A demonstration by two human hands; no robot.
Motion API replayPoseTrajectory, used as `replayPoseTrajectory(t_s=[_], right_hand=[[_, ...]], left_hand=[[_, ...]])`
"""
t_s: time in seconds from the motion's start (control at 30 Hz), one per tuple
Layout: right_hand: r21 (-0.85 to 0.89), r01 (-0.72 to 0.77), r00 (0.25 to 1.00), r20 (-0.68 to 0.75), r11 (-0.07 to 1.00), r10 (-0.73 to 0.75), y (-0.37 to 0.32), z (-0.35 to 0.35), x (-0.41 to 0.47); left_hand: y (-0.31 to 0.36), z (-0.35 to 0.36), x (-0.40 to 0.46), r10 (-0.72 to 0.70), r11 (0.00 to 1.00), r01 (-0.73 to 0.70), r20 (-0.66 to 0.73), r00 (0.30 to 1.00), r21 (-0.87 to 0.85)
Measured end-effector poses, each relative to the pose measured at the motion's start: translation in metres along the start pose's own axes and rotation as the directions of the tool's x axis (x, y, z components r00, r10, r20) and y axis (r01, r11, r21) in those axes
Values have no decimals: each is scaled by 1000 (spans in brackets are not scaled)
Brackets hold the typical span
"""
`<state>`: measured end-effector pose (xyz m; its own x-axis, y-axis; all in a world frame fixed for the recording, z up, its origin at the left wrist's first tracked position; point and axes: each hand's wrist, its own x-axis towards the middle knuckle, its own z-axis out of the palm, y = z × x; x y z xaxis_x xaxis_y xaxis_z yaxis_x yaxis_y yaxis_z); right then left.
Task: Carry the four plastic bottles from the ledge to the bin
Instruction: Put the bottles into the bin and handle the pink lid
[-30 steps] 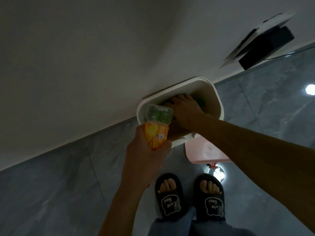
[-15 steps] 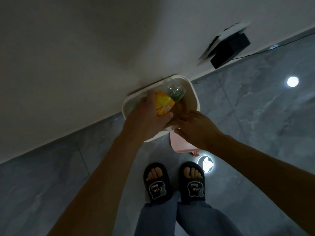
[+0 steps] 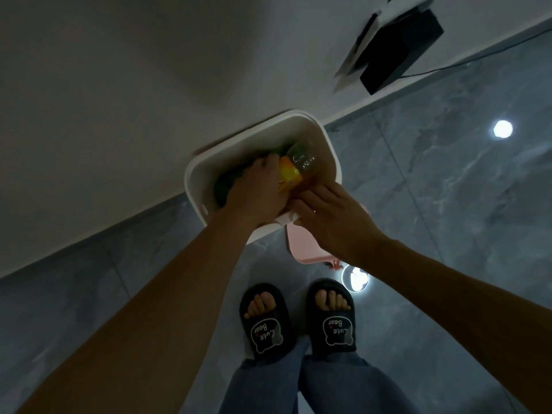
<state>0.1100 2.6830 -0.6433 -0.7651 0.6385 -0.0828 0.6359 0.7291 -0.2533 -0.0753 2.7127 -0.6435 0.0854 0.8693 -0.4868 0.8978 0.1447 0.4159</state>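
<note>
Bottle (image 3: 294, 171), orange label, at frame centre, already inside bin (image 3: 331, 150) mouth. Long axis runs lower left to upper right, clear end pointing to bin's far right corner. Your left hand (image 3: 257, 195) wraps its near end, fingers clamped on label. Your right hand (image 3: 331, 216) sits just right, at bin's near rim; fingers loosely together, grip unclear. Green stuff (image 3: 222, 186) lies beneath, left. Left hand releases next, likely.

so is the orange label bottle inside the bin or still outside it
Inside: the orange-label bottle lies below the white bin rim, with the left hand on it.
</note>
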Motion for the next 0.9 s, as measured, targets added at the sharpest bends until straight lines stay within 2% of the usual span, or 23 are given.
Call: replayPoseTrajectory(t_s=[0.1,0.23,0.33,0.4,0.47,0.57,0.67,0.73,0.8,0.9], right_hand=[[-6,12,1000,-15,1000,-12,1,2,-1],[-6,-10,1000,-8,1000,10,-4,-4,-2],[17,-57,997,48,998,57,-12,-12,-9],[64,-83,995,66,995,78,-19,-14,-26],[122,-167,984,84,978,158,-24,-12,-59],[168,-345,929,202,924,310,-27,7,-112],[134,-514,823,354,847,444,-17,41,-145],[91,-598,755,398,797,521,-5,65,-155],[54,-623,727,410,781,551,4,88,-154],[1,-593,738,401,805,543,12,118,-145]], left_hand=[[-3,6,0,6,999,-7,20,1000,34],[2,-2,-12,-31,999,31,40,999,-6],[13,-12,-39,-50,991,30,-149,988,-130],[25,-14,-70,-8,971,-67,-309,951,-231],[40,-4,-100,50,947,-152,-340,939,-281],[53,43,-118,93,926,-138,-144,985,-351],[50,105,-104,129,959,-118,25,991,-259],[43,144,-88,138,979,-117,122,983,-166],[36,177,-76,149,988,-140,195,969,-62],[29,211,-65,162,982,-177,210,964,59]])
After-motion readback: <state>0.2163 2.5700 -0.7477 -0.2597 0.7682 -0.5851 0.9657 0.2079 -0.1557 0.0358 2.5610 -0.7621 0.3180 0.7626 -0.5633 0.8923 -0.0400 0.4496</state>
